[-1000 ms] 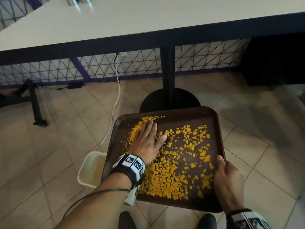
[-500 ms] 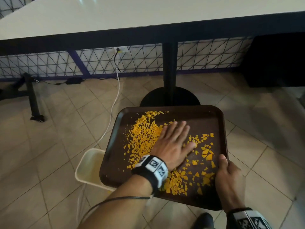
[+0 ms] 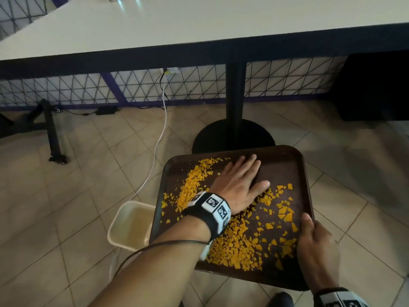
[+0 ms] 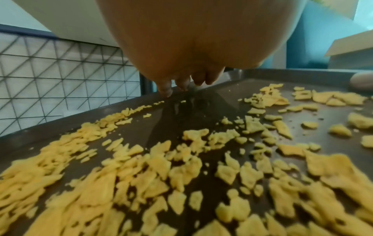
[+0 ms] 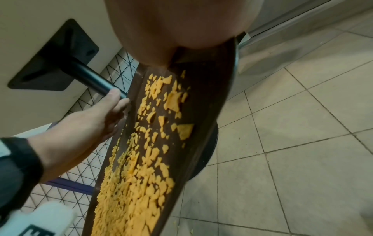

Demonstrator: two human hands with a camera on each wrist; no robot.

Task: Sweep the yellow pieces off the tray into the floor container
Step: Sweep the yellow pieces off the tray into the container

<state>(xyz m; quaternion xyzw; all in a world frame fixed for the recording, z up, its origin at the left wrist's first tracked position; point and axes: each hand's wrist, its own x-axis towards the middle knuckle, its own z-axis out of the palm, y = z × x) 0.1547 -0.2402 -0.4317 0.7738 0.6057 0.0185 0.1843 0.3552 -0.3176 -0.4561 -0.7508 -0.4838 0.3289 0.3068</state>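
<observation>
A dark brown tray (image 3: 285,160) is held above the floor, strewn with yellow pieces (image 3: 239,247), thickest near its front edge and in a band on its left. My left hand (image 3: 241,180) lies flat on the tray's far middle, fingers straight, pointing to the far rim; the left wrist view shows its fingertips (image 4: 165,89) near that rim amid yellow pieces (image 4: 141,167). My right hand (image 3: 316,244) grips the tray's right edge, thumb on top. A cream floor container (image 3: 130,227) stands under the tray's left edge, partly hidden. In the right wrist view the tray (image 5: 201,95) is seen edge-on.
A white table (image 3: 199,25) with a dark edge stands ahead; its black post and round base (image 3: 234,134) rise just beyond the tray. A white cable (image 3: 161,125) runs across the tiled floor to the container. A wire-mesh fence and a black stand foot (image 3: 54,138) lie to the left.
My left hand has slid from the tray's left side rightward and toward the far rim, leaving a bare strip. The right hand has kept its grip on the tray's edge.
</observation>
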